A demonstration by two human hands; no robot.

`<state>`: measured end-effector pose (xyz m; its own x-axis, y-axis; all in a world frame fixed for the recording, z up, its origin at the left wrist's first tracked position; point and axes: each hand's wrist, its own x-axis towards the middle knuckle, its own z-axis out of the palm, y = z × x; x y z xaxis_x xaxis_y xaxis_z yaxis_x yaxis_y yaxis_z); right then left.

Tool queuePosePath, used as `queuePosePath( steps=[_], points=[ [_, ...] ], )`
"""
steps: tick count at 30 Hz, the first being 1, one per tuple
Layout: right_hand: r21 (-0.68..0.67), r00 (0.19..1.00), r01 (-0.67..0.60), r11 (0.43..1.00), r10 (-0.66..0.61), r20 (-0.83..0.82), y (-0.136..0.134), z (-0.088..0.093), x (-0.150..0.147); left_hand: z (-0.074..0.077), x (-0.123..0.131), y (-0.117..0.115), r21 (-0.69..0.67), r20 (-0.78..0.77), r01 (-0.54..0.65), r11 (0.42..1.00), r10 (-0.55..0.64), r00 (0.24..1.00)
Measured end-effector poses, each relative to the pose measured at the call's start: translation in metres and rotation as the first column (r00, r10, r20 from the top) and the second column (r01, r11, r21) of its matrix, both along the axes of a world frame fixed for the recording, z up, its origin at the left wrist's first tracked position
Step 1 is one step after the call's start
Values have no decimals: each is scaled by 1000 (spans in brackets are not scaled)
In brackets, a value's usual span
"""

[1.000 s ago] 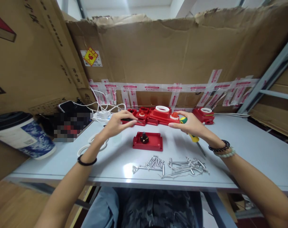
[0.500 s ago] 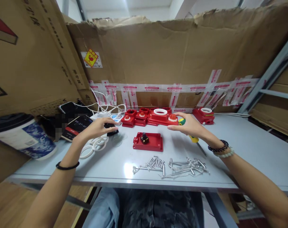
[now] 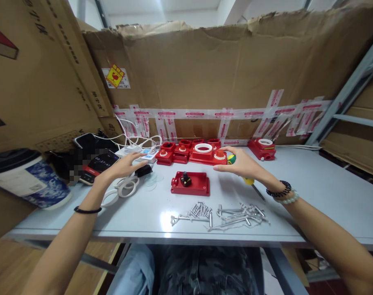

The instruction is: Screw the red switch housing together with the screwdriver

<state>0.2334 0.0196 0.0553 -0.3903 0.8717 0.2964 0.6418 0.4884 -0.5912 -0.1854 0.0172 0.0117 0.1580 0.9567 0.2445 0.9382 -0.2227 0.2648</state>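
the left hand [image 3: 120, 167] hovers with fingers spread loosely, holding nothing, over a small black block [image 3: 143, 170] and white plastic rings [image 3: 125, 187] at 9 o'clock on the pale grey tabletop [image 3: 312, 192]. the right hand [image 3: 240, 164], fingers likewise spread and empty, rests beside the red plastic switch housing with a white ring [image 3: 206, 153] at 12 o'clock, over a yellow-handled screwdriver [image 3: 250, 182]. a flat red plastic cover with a black knob [image 3: 191, 183] lies between the hands.

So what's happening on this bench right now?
A person sits at a grey table with both hands out over small parts. The left hand hovers open over a small black part, beside white rings. The right hand reaches, open, toward a row of red housings, with a yellow-handled screwdriver under it. A red cover plate with a black knob lies in the middle; loose screws are piled near the front edge.
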Motion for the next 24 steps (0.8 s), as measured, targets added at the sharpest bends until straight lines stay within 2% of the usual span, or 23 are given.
queuePosePath(
  steps=[2,4,6,9,12,15,17,19,22,24],
  points=[
    [27,999,-32,999,32,-2,-4,-1,-3,13,22,-11,143,38,75,987,-81,996],
    [60,998,-60,996,60,-5,-10,-2,-7,27,57,-25,261,80,155,953,-181,980],
    [83,997,-80,993,81,-11,-16,-2,-10,37,98,-35,327,49,278,903,-310,950],
    [100,994,-103,990,106,-30,-22,-1,-12,44,151,-37,338,-69,465,819,-471,880],
    [144,991,-105,984,116,-72,-23,3,-9,43,176,-27,389,-101,494,778,-497,862],
    [187,972,-153,970,182,-150,-21,10,-1,40,179,-19,419,-22,522,743,-566,824],
    [114,939,-216,970,238,-247,-19,15,4,39,178,-19,454,9,543,706,-613,790],
    [-69,892,-282,957,236,-385,-18,17,8,39,180,-22,520,8,556,649,-654,756],
    [-374,856,-352,858,134,-499,-16,15,9,37,187,-29,615,-34,573,542,-708,706],
    [-475,851,-383,792,103,-515,-16,12,7,36,193,-32,647,-89,594,478,-726,682]
  ],
)
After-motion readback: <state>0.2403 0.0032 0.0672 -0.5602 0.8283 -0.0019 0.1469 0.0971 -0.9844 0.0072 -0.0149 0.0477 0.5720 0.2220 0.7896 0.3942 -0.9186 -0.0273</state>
